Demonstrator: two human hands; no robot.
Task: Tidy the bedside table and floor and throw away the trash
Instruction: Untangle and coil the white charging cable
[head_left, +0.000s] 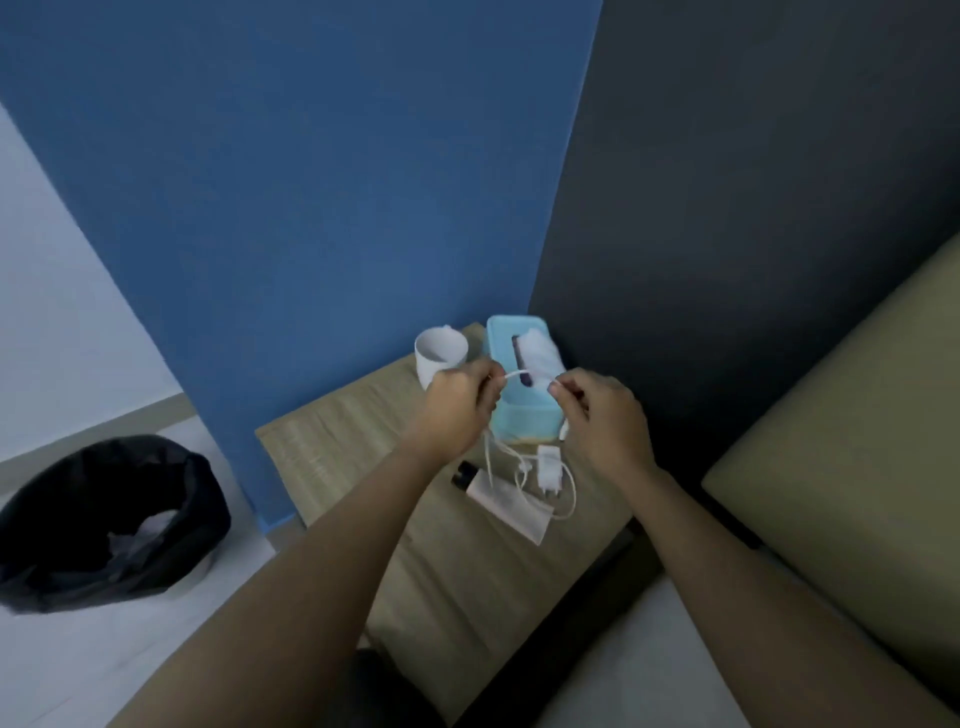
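Both hands pinch cable; tissue box holds tissue; bin holds paper.

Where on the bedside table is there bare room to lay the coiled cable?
Free: the wooden bedside table's left half, between the white mug and the near edge, and the near end below the white tube. Crowded: the right side, with the light blue tissue box, white charger plug and white cable under both hands.
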